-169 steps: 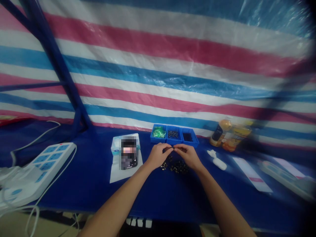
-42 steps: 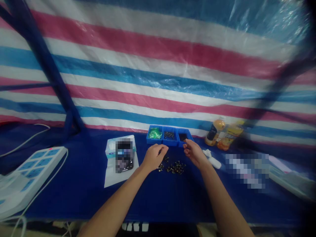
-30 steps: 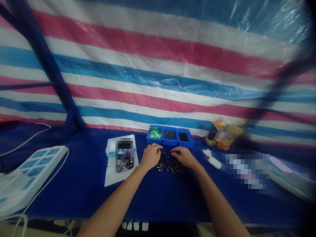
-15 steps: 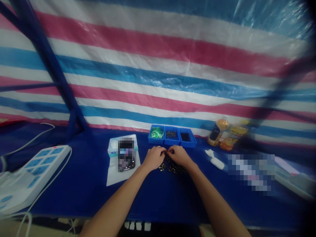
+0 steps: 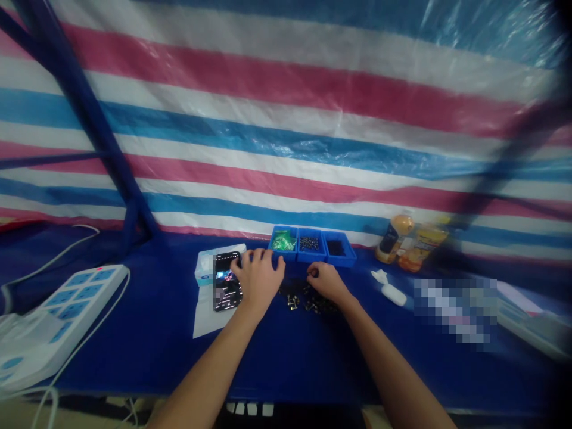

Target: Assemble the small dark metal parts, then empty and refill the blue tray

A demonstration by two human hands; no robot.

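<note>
My left hand (image 5: 259, 279) is open with its fingers spread, at the right edge of a smartphone (image 5: 227, 289) with a lit screen. Whether its fingertips touch the phone cannot be told. The phone leans on a light blue and white box (image 5: 204, 269). My right hand (image 5: 328, 281) is closed, thumb and fingers pinched together; anything between them is too small to make out. Below it lies a pile of small dark parts (image 5: 319, 305), with a few brassy, screw-like pieces (image 5: 292, 302) to its left.
Behind the hands stand three joined blue bins: one with a green bag (image 5: 283, 241), one with small metallic parts (image 5: 309, 243), one with dark parts (image 5: 336, 248). Two drink bottles (image 5: 394, 238) and a white case (image 5: 394, 295) are at right. A power strip (image 5: 84, 304) lies at left.
My left hand has left the spot beside my right hand, moved left to the phone and spread its fingers. My right hand has stayed nearly in place.
</note>
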